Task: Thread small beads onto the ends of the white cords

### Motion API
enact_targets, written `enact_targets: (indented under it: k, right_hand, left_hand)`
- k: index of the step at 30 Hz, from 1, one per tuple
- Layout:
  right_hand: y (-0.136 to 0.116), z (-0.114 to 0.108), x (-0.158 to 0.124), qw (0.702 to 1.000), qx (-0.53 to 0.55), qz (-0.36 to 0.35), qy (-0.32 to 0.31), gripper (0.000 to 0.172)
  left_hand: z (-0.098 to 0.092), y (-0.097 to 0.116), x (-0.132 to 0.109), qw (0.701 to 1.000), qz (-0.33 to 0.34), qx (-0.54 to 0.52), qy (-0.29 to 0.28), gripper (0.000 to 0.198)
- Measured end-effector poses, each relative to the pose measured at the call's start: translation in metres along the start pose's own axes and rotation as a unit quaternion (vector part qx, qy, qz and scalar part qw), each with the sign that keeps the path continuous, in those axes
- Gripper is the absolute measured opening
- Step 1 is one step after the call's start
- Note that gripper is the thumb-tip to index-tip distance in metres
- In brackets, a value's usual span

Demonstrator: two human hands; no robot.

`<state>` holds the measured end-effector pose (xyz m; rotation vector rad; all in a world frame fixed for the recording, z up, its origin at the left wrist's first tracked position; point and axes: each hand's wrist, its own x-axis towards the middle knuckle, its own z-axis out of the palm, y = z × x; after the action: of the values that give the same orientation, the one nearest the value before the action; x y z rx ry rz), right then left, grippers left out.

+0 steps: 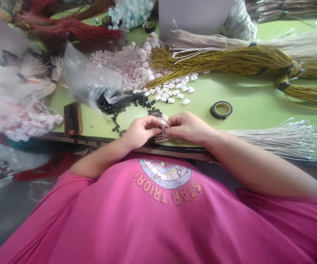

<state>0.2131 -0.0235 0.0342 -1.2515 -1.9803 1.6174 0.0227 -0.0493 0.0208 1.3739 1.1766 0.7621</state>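
My left hand (142, 131) is closed in a pinch at the table's front edge, with a small black piece (160, 127) at its fingertips. Close against it, my right hand (187, 127) pinches at the end of a white wire from the bundle of white wires (274, 137), which runs under my right forearm. The fingertips of both hands nearly meet. Just beyond them lie small black connectors (153, 112), trailing leftward over the green table (197, 113). Exactly how wire and black piece touch is too small to tell.
Behind the hands are a pile of white connectors (136, 64), a plastic bag (88, 77) and a yellow wire bundle (230, 60). A tape roll (221, 109) lies at right, a phone (72, 118) at left. Red wires (73, 31) and white wire bundles (29, 88) lie further off.
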Motion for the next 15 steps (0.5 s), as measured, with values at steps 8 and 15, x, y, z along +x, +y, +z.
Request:
enact_targets:
  k: [8, 15]
  right_hand:
    - [0.0006, 0.0003, 0.0003, 1.0, -0.016, 0.001, 0.018, 0.02]
    - [0.0014, -0.0022, 0.0006, 0.996, -0.084, 0.0, 0.008, 0.019]
  left_hand:
    - [0.0036, -0.0007, 0.0011, 0.997, 0.046, 0.056, 0.011, 0.012]
    - [0.0068, 0.0028, -0.0011, 0.992, 0.056, 0.113, 0.027, 0.01]
